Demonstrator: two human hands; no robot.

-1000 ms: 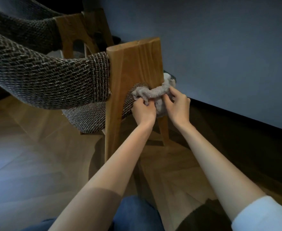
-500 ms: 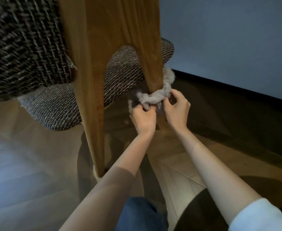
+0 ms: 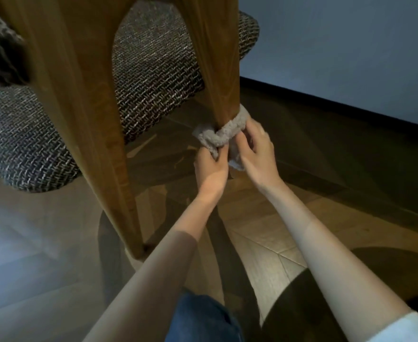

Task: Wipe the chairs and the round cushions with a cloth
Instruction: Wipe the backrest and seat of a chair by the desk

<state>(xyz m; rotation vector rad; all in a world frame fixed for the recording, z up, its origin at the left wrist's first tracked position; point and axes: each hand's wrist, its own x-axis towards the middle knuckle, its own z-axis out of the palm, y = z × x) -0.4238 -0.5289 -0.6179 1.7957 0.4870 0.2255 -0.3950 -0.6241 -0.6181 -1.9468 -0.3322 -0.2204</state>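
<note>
Lower on the leg (image 3: 224,77) than half a second ago, the cloth (image 3: 230,130) now rings the wood just above centre frame, having slid down from below the seat (image 3: 153,70). Both hands have dropped with it and sit right of centre. The left hand (image 3: 210,169) pinches the twisted ends of the cloth, fingers curled tight; the right hand (image 3: 257,149) grips the other end just beside it, fingers bent around the fabric. By this reading the wipe of this leg is well under way, with the stretch down to the floor (image 3: 264,243) left to do. That stretch cannot be seen: the hands and forearms cover the foot of the leg. A second leg (image 3: 99,144) fills the left of the frame, its top cut off by the upper edge. Woven upholstery shows upper left, too blurred to tell back from cushion. No round cushion can be made out with certainty, and no other chair is in view. Dim light leaves the lower right nearly black beside the wall (image 3: 351,45).
</note>
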